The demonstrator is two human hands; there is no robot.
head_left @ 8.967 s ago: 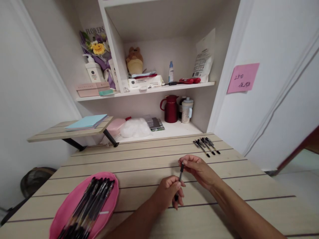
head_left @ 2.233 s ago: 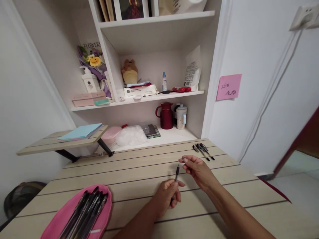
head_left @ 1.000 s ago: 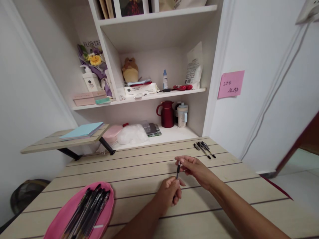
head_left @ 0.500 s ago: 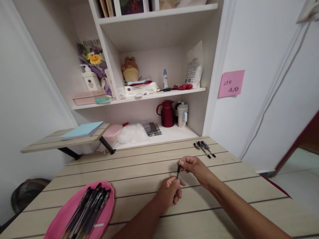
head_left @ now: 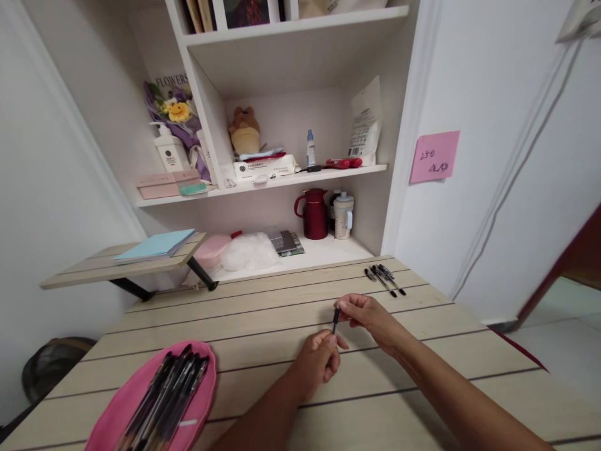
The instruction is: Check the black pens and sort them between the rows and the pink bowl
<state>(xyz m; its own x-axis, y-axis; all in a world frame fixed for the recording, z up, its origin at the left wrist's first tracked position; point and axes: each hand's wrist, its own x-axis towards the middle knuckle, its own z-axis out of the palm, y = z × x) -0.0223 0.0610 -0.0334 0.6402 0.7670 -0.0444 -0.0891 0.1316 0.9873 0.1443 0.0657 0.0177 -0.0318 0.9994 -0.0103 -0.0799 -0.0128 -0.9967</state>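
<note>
My left hand [head_left: 319,360] is curled into a fist around the lower part of a black pen [head_left: 335,319], held upright over the wooden table [head_left: 422,363]. My right hand [head_left: 369,316] pinches the top end of that pen between thumb and fingertips. A pink pencil case [head_left: 122,401] full of several black pens [head_left: 164,401] lies at the near left. A small group of black pens [head_left: 385,279] lies at the far right of the table.
White shelves behind the table hold a red jug [head_left: 314,214], a pale mug [head_left: 344,215], a plastic bag [head_left: 248,250] and a plush toy [head_left: 245,130]. A side shelf [head_left: 84,272] carries a blue notebook [head_left: 154,244]. A pink note [head_left: 434,156] sticks on the wall.
Both hands have stayed on the pen. My right fingers have closed tighter on its top end, and the pen shows shorter between the hands than a second ago.
</note>
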